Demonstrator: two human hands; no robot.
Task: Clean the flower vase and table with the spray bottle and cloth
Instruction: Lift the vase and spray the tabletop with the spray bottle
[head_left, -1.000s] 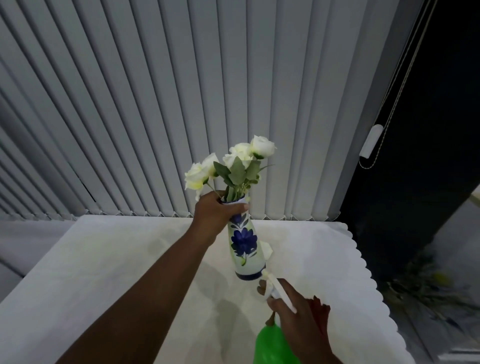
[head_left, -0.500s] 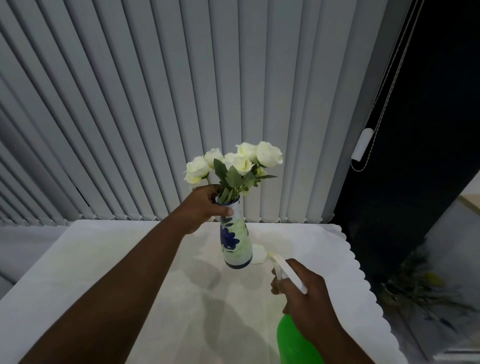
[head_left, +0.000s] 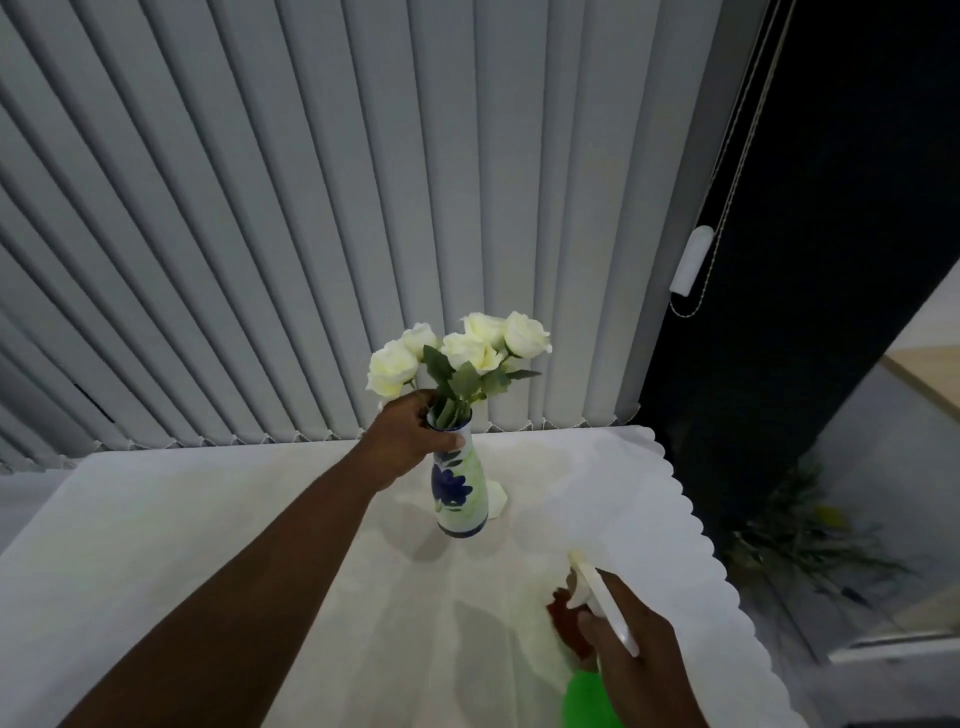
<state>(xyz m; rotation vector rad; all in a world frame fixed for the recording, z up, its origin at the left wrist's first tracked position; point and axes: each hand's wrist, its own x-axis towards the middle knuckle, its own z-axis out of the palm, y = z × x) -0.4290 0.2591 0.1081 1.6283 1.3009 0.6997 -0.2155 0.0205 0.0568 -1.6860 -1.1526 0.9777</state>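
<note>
A white vase (head_left: 460, 493) painted with blue flowers holds several white roses (head_left: 462, 348). My left hand (head_left: 410, 441) grips its neck, and its base looks to be resting on the white tablecloth (head_left: 208, 545). My right hand (head_left: 631, 639) holds a green spray bottle (head_left: 587, 696) with a white spray head (head_left: 597, 592), nozzle aimed toward the vase from the lower right. A small white object (head_left: 497, 499) lies just behind the vase. No cloth can be made out for certain.
Grey vertical blinds (head_left: 311, 208) hang right behind the table. The tablecloth's scalloped edge (head_left: 696, 525) runs down the right side. Beyond it are a dark window area, a blind cord with a white weight (head_left: 691, 260), and foliage (head_left: 795, 540) on the floor.
The vase has moved away from me and down toward the table at the back. My right hand with the spray bottle has drawn back to the lower right, widening the gap to the vase.
</note>
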